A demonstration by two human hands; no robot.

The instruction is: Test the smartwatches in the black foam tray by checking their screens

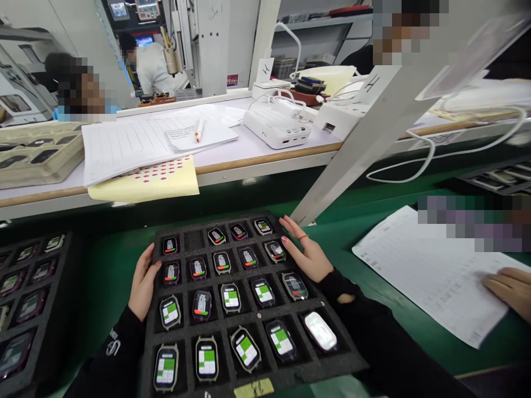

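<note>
A dark foam tray (346, 354) fills the lower middle of the frame, set above the green tabletop (105, 265); whether its underside bears on it cannot be made out. The left hand (143, 282) has hold of its left side, the thumb near the upper edge and the fingers gathered close along the outside wall. The right hand (309, 254) holds the opposite side near the upper right corner, its fingers long, nearly straight and slightly parted. How far either set of fingers curls underneath is hidden. Strapless watches (206, 359) lie face up, one to a pocket, except for an empty pocket (194, 240) in the far row. The foam looks light and matt, so it should grip well against skin, yet it may flex a little under the load; the watches probably give most of the weight. Their glass faces look smooth and easily scratched, and they seem to sit loose, so a level hold with both palms midway along the side walls would suit best, fingertips clear of the screens. To the right, another person's hand (508, 290) rests on a printed sheet (431, 276).
</note>
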